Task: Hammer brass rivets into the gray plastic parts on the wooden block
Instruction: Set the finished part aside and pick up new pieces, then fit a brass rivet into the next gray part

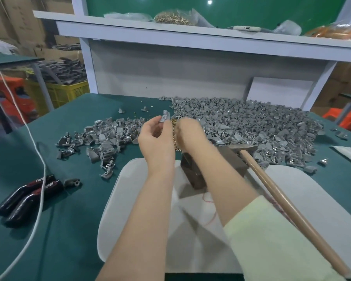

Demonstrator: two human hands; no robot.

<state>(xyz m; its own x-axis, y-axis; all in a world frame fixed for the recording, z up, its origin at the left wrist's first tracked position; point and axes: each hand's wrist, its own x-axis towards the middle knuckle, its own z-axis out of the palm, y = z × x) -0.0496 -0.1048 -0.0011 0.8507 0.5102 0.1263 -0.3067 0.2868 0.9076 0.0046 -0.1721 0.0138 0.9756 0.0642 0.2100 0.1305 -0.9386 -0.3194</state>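
Note:
My left hand (153, 136) pinches one gray plastic part (164, 118) and holds it up above the table. My right hand (187, 131) is blurred and sits right beside it, its fingertips over a small heap of brass rivets (174, 136); what they hold is hidden. The dark wooden block (209, 169) stands just below my right forearm on a white tray (130, 199). A hammer (272, 189) with a wooden handle lies across the block, its metal head (244, 147) at the far end, untouched.
A large heap of gray parts (251, 126) covers the green table to the right; a smaller spread (101, 138) lies left. Two black-handled tools (26, 197) and a white cord (37, 159) lie at the left. A shelf (190, 31) above holds bags of rivets.

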